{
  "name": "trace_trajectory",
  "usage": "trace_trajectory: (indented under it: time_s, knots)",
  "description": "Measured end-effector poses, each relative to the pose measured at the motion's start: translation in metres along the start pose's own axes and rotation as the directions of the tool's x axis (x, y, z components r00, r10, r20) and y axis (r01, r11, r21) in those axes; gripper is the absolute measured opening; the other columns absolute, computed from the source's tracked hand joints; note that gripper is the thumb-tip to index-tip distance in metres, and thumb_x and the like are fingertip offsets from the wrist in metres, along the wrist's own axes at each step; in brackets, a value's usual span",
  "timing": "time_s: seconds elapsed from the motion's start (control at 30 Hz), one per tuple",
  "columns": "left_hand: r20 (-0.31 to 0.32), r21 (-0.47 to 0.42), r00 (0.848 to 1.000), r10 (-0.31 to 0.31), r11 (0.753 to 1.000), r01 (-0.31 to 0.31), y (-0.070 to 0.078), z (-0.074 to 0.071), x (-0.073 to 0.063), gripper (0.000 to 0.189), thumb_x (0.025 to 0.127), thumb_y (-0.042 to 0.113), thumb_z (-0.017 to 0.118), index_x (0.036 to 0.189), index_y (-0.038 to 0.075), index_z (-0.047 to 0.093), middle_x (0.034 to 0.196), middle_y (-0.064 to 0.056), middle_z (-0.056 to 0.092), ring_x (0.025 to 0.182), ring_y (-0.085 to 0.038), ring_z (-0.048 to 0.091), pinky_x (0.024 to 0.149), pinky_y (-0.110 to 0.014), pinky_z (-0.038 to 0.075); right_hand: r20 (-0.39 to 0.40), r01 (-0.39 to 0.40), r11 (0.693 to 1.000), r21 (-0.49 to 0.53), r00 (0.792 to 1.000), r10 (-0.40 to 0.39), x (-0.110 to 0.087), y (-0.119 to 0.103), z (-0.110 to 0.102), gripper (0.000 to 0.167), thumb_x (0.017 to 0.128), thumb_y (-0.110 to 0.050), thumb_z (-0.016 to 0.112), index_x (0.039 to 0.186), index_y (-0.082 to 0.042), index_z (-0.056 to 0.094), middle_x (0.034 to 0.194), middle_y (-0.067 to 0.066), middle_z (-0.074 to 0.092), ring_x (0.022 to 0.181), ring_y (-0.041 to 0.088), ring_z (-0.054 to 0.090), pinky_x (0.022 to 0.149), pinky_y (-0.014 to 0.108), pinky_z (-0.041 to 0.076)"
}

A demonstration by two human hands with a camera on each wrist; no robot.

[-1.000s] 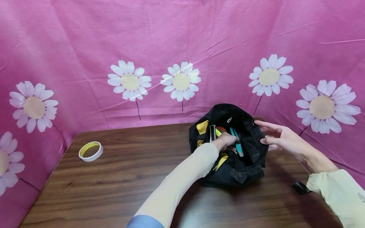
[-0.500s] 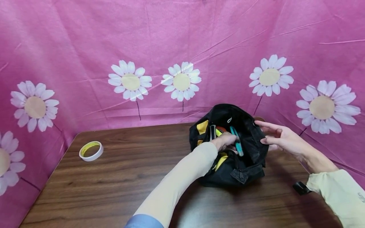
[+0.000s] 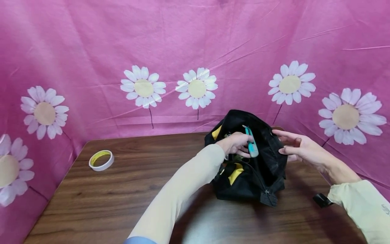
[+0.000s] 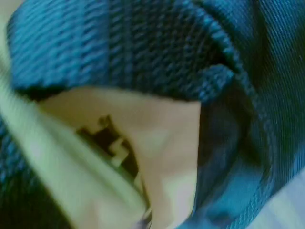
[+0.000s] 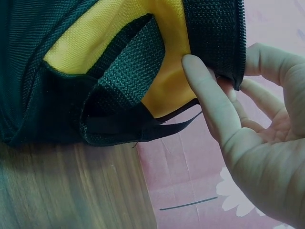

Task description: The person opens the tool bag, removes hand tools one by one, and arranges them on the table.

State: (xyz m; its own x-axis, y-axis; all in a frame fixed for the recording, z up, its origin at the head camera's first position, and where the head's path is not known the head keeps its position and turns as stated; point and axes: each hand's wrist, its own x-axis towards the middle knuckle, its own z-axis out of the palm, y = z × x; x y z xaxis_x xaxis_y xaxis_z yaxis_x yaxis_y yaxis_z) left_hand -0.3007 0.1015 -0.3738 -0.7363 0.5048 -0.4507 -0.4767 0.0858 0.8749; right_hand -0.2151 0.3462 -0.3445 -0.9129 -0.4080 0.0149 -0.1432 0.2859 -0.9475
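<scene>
A black tool bag [image 3: 246, 189] with yellow panels stands with its zipped mouth spread wide on the right of the table. My left hand [image 3: 236, 144] is in the bag's mouth, its fingers gripping a slim teal utility knife [image 3: 253, 147]. The knife's upper end points toward the back wall of the bag. My right hand [image 3: 300, 149] pinches the bag's right rim. In the right wrist view, the thumb [image 5: 209, 95] presses the yellow panel outside, with the fingers behind the zipped edge. In the left wrist view only the bag's webbing [image 4: 119, 47] and yellow cloth [image 4: 167, 143] show close up.
A roll of white tape [image 3: 105, 166] with a yellow core lies at the left of the wooden table [image 3: 137, 183]. Pink cloth [image 3: 189, 37] printed with white daisies hangs behind and at both sides. A dark strap piece [image 3: 322, 200] hangs by the right sleeve.
My left hand has risen slightly in the bag, and the teal utility knife has shifted up and left with it. The bag's front flap has sagged lower. The right hand keeps its pinch.
</scene>
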Motion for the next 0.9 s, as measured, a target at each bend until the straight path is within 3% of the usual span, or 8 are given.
trace_trajectory:
  time_s: [0.13,0.3,0.5,0.57,0.73,0.9]
  knots:
    - [0.023,-0.006,1.0,-0.019,1.0,0.019,0.014,-0.01,-0.013,0.009,0.097,0.011,0.061,0.092,0.003,0.06,0.096,-0.016,0.063,0.081,-0.03,0.064,0.092,-0.048,0.057,0.015,0.012,0.999,0.037,1.0,-0.013,0.002,0.0,-0.001,0.06,0.103,0.004,0.053,0.158,-0.014,0.038,0.13,0.0,0.053,0.099,0.013,0.068,0.077,0.037,0.062]
    - [0.029,0.008,1.0,-0.007,1.0,0.007,0.03,-0.025,-0.032,0.007,0.099,0.01,0.059,0.099,0.003,0.06,0.098,-0.014,0.065,0.087,-0.03,0.065,0.093,-0.048,0.056,0.018,0.014,0.999,0.036,1.0,-0.014,0.003,0.001,-0.001,0.06,0.103,0.004,0.053,0.158,-0.014,0.038,0.13,0.001,0.051,0.098,0.013,0.068,0.077,0.037,0.062]
    - [0.06,0.043,0.998,0.033,0.998,-0.036,0.046,-0.042,-0.057,0.005,0.102,0.01,0.057,0.103,0.006,0.059,0.102,-0.011,0.062,0.088,-0.028,0.065,0.09,-0.05,0.057,0.003,0.009,1.0,-0.008,1.0,-0.009,0.005,0.0,-0.002,0.059,0.103,0.002,0.053,0.157,-0.016,0.038,0.13,0.001,0.048,0.098,0.013,0.068,0.077,0.036,0.062]
    - [0.075,0.049,0.995,0.063,0.997,-0.067,0.049,-0.048,-0.067,0.005,0.102,0.012,0.057,0.104,0.007,0.058,0.101,-0.011,0.062,0.085,-0.027,0.065,0.084,-0.047,0.06,0.007,0.018,1.0,0.011,1.0,-0.018,0.004,0.0,-0.003,0.059,0.103,0.003,0.053,0.157,-0.016,0.039,0.129,0.001,0.05,0.097,0.012,0.068,0.076,0.035,0.062]
    - [0.101,0.038,0.986,0.136,0.989,-0.14,0.045,-0.073,-0.103,0.014,0.103,0.015,0.058,0.116,0.009,0.057,0.097,-0.009,0.064,0.077,-0.023,0.066,0.064,-0.038,0.062,0.05,0.041,0.995,0.092,0.998,-0.046,0.005,0.002,0.0,0.06,0.102,0.006,0.051,0.157,-0.014,0.038,0.128,0.003,0.052,0.097,0.013,0.069,0.077,0.037,0.062]
    - [0.142,0.007,0.976,0.163,0.986,-0.166,0.031,-0.1,-0.14,0.028,0.104,0.016,0.058,0.131,0.009,0.054,0.101,-0.011,0.062,0.083,-0.024,0.067,0.065,-0.04,0.062,0.042,0.031,0.995,0.091,0.998,-0.035,0.005,0.005,0.004,0.06,0.102,0.006,0.051,0.158,-0.015,0.038,0.131,0.002,0.049,0.098,0.013,0.069,0.077,0.036,0.062]
